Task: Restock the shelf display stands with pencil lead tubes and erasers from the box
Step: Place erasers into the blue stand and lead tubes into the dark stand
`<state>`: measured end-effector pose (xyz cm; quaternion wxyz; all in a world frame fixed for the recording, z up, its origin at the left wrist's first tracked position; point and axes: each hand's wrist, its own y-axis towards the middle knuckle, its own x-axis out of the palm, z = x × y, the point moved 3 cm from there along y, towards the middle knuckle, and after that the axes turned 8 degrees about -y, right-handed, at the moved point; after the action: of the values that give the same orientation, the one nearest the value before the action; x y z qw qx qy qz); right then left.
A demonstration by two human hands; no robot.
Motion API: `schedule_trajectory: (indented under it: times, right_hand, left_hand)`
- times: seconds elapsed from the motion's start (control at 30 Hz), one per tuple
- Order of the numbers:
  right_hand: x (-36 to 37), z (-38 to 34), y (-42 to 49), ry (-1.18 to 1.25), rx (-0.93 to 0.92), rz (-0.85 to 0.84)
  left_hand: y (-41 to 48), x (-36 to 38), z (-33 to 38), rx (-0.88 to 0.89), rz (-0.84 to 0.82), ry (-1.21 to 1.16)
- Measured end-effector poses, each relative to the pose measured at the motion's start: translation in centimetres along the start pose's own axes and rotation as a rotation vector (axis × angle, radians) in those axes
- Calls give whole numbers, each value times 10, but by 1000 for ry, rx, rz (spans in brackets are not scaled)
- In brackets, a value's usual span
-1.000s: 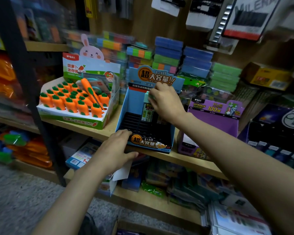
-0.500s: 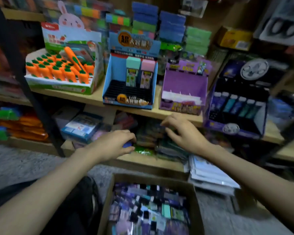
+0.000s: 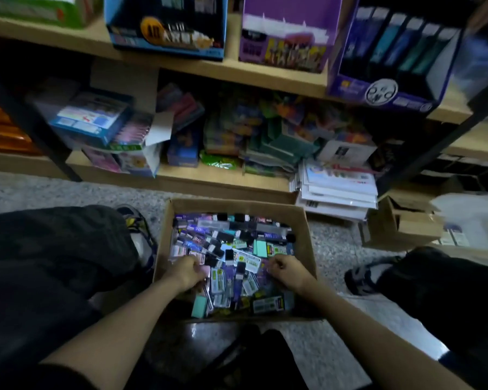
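Observation:
An open cardboard box point(image 3: 237, 205) stands on the floor between my knees, filled with several pencil lead tubes point(image 3: 268, 304) and erasers, among them a mint eraser point(image 3: 199, 306). My left hand point(image 3: 188, 270) is down in the box's left side, fingers curled round a pink eraser point(image 3: 206, 271). My right hand point(image 3: 286, 270) digs into the right side with fingers curled; what they hold is hidden. On the shelf above stand the blue display stand point(image 3: 166, 38), the purple stand point(image 3: 285, 43) and a dark stand of tubes point(image 3: 392, 88).
The lower shelf point(image 3: 223, 178) is crammed with stationery packs. A stack of white packets point(image 3: 338, 192) juts out at its right end. A smaller cardboard box point(image 3: 400, 229) sits on the floor to the right. My legs and shoes flank the box.
My gaze dropped from the shelf to the floor box. Both hands came down from the shelf's edge into the box and curled among the items.

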<state>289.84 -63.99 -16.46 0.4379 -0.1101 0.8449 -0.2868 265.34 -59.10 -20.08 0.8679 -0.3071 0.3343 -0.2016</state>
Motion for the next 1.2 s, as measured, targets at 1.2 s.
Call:
schedule_trajectory:
  times: [1.2]
  right_hand:
    - [91,40,48,729,454,92]
  left_hand:
    - [24,55,-27,-252,68,-501]
